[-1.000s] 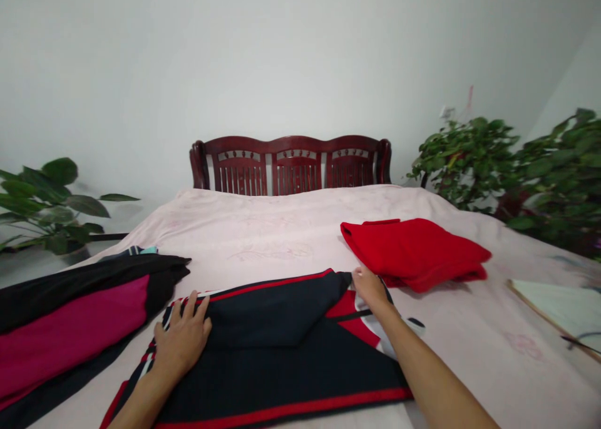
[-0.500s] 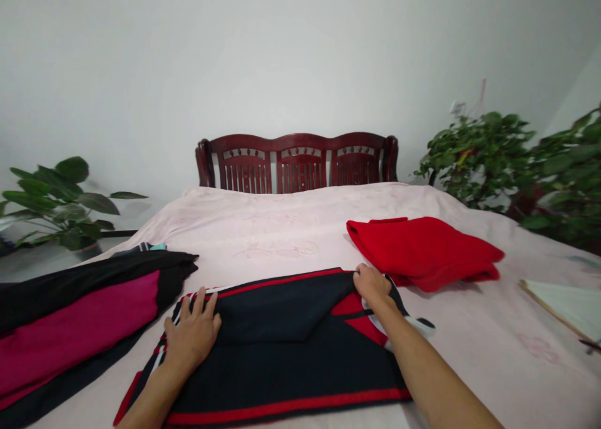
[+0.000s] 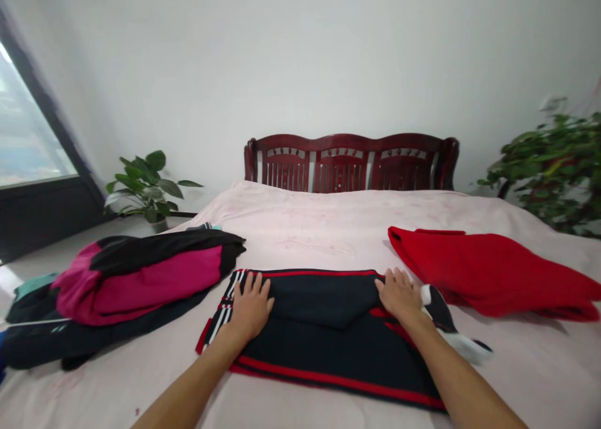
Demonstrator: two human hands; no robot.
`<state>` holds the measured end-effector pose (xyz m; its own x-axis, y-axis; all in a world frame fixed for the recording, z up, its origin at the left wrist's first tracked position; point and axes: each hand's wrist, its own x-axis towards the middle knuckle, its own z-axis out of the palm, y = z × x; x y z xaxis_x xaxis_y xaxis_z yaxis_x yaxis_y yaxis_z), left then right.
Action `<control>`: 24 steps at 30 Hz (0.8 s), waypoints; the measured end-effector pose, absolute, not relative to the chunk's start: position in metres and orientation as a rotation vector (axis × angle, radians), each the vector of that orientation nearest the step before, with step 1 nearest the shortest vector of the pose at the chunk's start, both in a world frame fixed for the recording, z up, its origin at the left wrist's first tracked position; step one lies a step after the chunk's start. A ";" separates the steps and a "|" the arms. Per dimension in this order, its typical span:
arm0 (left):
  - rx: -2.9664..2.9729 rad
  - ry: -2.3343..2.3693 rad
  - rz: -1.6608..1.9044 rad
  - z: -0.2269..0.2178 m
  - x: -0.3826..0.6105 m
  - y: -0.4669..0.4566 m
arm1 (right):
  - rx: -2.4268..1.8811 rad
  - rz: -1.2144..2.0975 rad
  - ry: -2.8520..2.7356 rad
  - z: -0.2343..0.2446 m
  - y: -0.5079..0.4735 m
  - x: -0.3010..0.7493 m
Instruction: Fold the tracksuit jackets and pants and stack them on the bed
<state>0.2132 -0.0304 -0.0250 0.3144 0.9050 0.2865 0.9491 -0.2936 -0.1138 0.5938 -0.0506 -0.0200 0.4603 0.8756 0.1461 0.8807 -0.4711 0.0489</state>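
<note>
A: How are the fingers of the left hand (image 3: 252,304) set?

B: Spread apart, palm down, lying on the navy garment (image 3: 323,344) near its end with white stripes (image 3: 224,310).

A: And the right hand (image 3: 401,294)?

B: It lies palm down at the other end, fingers slightly parted and the thumb out to the side. I can't tell whether any cloth is caught under the fingertips.

A: Where is the garment itself?

B: Flat and folded on the pale pink bedspread (image 3: 300,219), in front of the person, between and below the two hands. Red trim (image 3: 338,377) runs along its near and far edges, and a white-and-black part (image 3: 446,322) sticks out beyond the right hand.

A: What lies around it?

B: A folded red cloth (image 3: 483,269) sits just beyond the right hand. To the left, a magenta-and-black garment (image 3: 178,275) rests on a dark garment (image 3: 117,338).

A: Farther out?

B: A dark red wooden headboard (image 3: 340,163) stands at the far side against a white wall (image 3: 300,53), with a potted plant (image 3: 148,185) to the left and a leafy plant (image 3: 554,166) to the right.
</note>
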 end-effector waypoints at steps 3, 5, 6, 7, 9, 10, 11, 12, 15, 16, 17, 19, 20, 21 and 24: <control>-2.436 -1.592 -0.278 -0.028 0.215 -0.042 | -2.433 -0.322 -1.764 -0.016 -0.061 0.563; -2.498 -1.567 -0.255 -0.030 0.211 -0.044 | -2.272 -0.230 -1.985 -0.021 -0.070 0.545; -2.534 -1.561 -0.235 -0.030 0.208 -0.043 | -2.236 -0.164 -2.055 -0.025 -0.075 0.540; -2.573 -1.561 -0.225 -0.030 0.203 -0.040 | -2.235 -0.100 -2.087 -0.029 -0.079 0.537; -2.652 -1.566 -0.238 -0.028 0.190 -0.032 | -2.315 -0.025 -2.046 -0.035 -0.086 0.539; -2.685 -1.572 -0.257 -0.026 0.183 -0.028 | -2.361 -0.023 -2.003 -0.036 -0.089 0.543; -2.711 -1.580 -0.279 -0.024 0.176 -0.024 | -2.395 -0.027 -1.971 -0.036 -0.092 0.548; -2.730 -1.586 -0.303 -0.022 0.170 -0.021 | -2.417 -0.032 -1.951 -0.035 -0.096 0.553; -2.740 -1.610 -0.404 -0.016 0.157 -0.018 | -2.463 -0.054 -1.896 -0.027 -0.112 0.561; -2.724 -1.632 -0.456 -0.014 0.154 -0.020 | -2.481 -0.076 -1.862 -0.024 -0.118 0.560; -2.698 -1.658 -0.509 -0.013 0.151 -0.023 | -2.484 -0.114 -1.834 -0.022 -0.126 0.556; -2.639 -1.707 -0.605 -0.013 0.148 -0.033 | -2.408 -0.232 -1.827 -0.018 -0.141 0.542; -2.609 -1.727 -0.637 -0.014 0.147 -0.040 | -2.333 -0.286 -1.851 -0.018 -0.149 0.532; -2.579 -1.739 -0.648 -0.016 0.146 -0.048 | -2.244 -0.315 -1.896 -0.018 -0.155 0.522; -2.495 -1.748 -0.570 -0.027 0.145 -0.072 | -1.983 -0.234 -2.099 -0.023 -0.167 0.493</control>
